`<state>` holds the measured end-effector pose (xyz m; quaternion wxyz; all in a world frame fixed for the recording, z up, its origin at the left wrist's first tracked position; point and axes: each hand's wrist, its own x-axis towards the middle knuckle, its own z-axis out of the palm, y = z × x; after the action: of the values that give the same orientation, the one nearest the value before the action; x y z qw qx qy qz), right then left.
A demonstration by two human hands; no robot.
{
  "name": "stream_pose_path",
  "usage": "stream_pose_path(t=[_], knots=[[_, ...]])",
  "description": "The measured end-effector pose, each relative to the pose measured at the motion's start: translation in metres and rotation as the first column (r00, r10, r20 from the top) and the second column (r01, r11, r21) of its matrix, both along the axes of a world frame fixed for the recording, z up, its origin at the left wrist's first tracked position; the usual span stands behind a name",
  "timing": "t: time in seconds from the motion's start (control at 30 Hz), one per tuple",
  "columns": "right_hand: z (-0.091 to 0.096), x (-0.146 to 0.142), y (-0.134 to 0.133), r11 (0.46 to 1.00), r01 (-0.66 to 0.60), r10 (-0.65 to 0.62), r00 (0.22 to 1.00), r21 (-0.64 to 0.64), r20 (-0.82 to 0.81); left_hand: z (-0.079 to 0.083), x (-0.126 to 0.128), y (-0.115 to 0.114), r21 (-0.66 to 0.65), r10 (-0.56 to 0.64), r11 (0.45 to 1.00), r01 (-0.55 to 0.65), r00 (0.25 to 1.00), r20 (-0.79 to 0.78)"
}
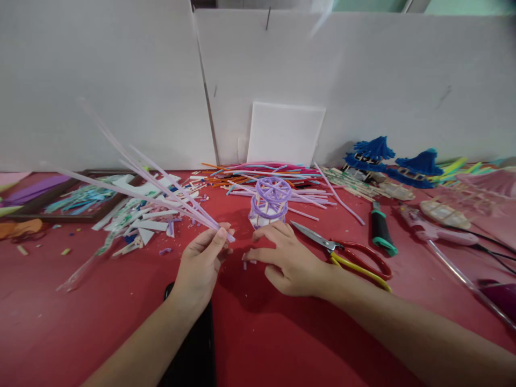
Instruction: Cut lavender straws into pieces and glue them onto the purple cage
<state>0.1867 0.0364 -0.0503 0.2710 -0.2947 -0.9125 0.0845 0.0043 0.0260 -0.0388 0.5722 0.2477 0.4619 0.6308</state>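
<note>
My left hand [202, 260] is closed on a bunch of thin pale purple straws [157, 189] that fan up and to the left above the red table. My right hand [284, 257] rests on the table with its fingers bent, the fingertips pinching at a small white straw piece [246, 262] on the surface. Just beyond both hands stands a small purple and white straw lantern model [269, 201], upright, with a wheel-shaped top.
Red-and-yellow scissors [350, 253] lie right of my right hand, then a black-and-green knife [380, 231] and a pink glue gun [433, 229]. Coloured straws [262, 174] are heaped behind the model. Paper scraps [141, 215] lie left. Blue-roofed models [387, 161] stand far right. White boards wall the back.
</note>
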Motion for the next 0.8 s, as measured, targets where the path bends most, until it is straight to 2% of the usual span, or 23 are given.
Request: stream_pose_path(t=[0.37,0.5,0.6,0.8], knots=[[-0.0014,-0.0004,0.0006,0.998,-0.053,0.056,0.994,-0.036,0.092,-0.0006,-0.0007,0.0003,0.008,0.007,1.000,-0.007,1.000,-0.013],[0.0018,0.0014,0.0020,0.999,0.006,-0.004,0.999,-0.045,0.036,-0.0012,-0.0013,-0.0002,-0.003,0.015,1.000,-0.015,1.000,-0.010],[0.0024,0.0027,0.0021,0.996,0.066,-0.062,0.996,-0.066,0.066,-0.0009,-0.0013,0.0000,-0.001,0.017,1.000,-0.017,1.000,-0.006],[0.0020,0.0041,0.0021,0.995,0.073,-0.070,0.997,-0.066,0.033,0.0001,-0.0015,0.0003,-0.001,0.021,1.000,-0.021,1.000,-0.010]])
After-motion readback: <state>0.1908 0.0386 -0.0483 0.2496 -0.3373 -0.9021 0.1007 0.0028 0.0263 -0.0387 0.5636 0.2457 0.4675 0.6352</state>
